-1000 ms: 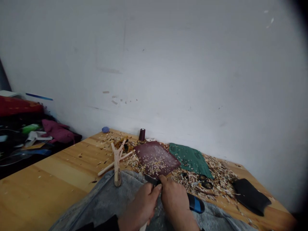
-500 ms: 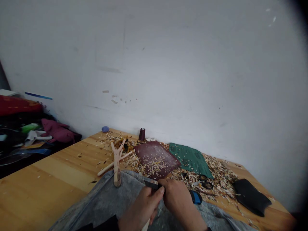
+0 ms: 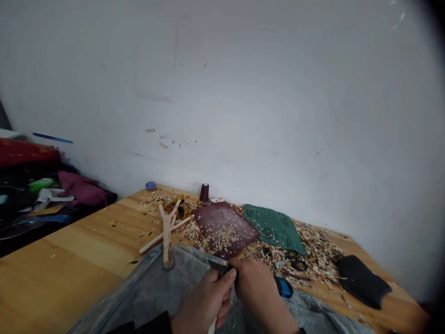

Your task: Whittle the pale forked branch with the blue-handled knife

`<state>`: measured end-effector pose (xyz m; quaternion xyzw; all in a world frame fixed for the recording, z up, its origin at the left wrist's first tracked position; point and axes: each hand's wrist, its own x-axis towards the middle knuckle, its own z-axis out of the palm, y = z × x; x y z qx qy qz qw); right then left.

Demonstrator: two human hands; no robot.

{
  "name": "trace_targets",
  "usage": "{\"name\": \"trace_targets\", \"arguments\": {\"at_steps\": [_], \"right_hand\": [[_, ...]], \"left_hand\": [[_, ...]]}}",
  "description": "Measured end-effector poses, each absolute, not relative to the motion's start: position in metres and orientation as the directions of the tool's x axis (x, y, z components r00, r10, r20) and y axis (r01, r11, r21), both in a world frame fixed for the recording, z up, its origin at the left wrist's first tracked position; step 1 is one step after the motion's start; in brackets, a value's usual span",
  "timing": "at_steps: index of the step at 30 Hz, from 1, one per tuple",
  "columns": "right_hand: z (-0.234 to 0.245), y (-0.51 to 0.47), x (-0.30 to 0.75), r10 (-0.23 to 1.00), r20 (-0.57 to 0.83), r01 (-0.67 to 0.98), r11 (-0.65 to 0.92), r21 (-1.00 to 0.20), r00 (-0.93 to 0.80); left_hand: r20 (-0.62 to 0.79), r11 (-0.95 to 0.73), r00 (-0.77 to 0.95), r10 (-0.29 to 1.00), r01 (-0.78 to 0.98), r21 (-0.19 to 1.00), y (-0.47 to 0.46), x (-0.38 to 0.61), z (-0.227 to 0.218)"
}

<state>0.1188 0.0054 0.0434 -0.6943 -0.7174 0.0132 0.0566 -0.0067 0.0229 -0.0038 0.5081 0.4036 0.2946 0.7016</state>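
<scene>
Over the grey cloth point(image 3: 146, 287), my right hand point(image 3: 255, 283) is closed around a utility knife, whose black-and-blue handle end point(image 3: 284, 287) sticks out to the right. Its blade point(image 3: 218, 264) points left. My left hand point(image 3: 208, 294) is closed on a pale wooden stick point(image 3: 212, 327), of which only a short end shows below the fingers. The left thumb presses near the base of the blade, touching or almost touching the right hand. A forked wooden slingshot frame point(image 3: 167, 239) lies left of the hands, its handle on the cloth.
Maroon sandpaper point(image 3: 225, 227) and green sandpaper point(image 3: 274, 227) lie among wood shavings point(image 3: 321, 250) on the wooden table point(image 3: 69, 260). Scissors point(image 3: 297, 262) and a black curved piece point(image 3: 363, 280) are on the right. A dark thread spool point(image 3: 204, 192) stands by the wall.
The view has shifted slightly. Both hands stay close together with the knife and stick, and the left hand has tilted a little.
</scene>
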Motion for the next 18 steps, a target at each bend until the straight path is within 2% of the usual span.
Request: {"name": "trace_targets", "arguments": {"at_steps": [3,11,18], "right_hand": [[0.040,0.005,0.113,0.997,0.074,0.995,-0.001,-0.096,0.008],[0.030,0.007,0.101,0.991,0.099,0.996,-0.084,-0.017,0.085],[0.030,0.008,0.104,0.986,0.101,0.988,-0.120,-0.099,0.130]], "left_hand": [[-0.251,0.261,0.418,0.873,0.034,0.965,0.022,-0.006,-0.004],[-0.223,0.208,0.344,0.912,0.081,0.975,0.027,-0.005,-0.013],[-0.229,0.221,0.366,0.902,0.064,0.973,0.024,0.001,-0.009]]}}
